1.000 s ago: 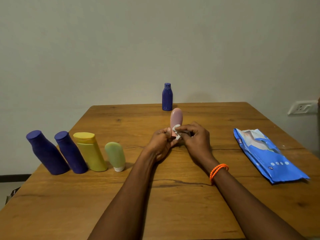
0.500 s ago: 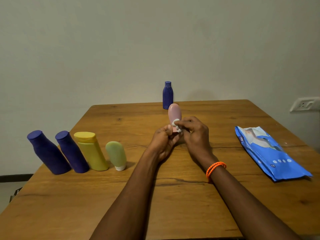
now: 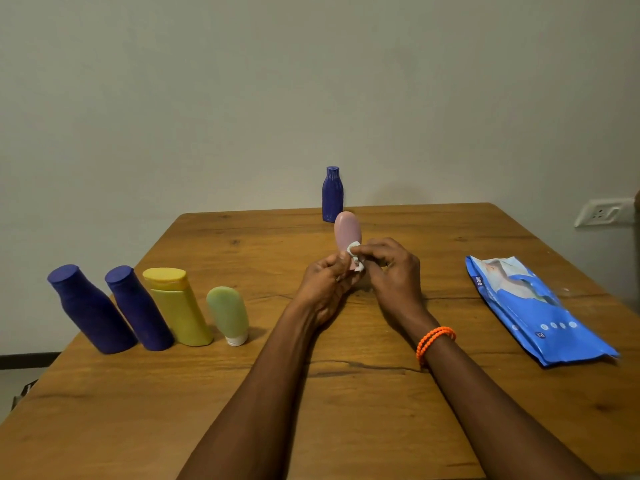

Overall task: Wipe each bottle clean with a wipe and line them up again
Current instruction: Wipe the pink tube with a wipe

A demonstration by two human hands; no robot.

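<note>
Left hand (image 3: 323, 292) fingers gripping pink bottle (image 3: 347, 230), right hand (image 3: 391, 271) fingers pinching wipe (image 3: 354, 250)

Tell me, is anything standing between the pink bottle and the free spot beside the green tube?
Nothing visible. The pink plastic bottle is held above bare wooden table, and the stretch toward the pale green tube holds no object.

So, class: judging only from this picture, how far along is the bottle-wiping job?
Possibly done: four bottles lined up at left, though cleanliness isn't visible. In hand: left hand holds the pink bottle, right hand rubs it with a wipe. Probably left: the far blue bottle.
</note>
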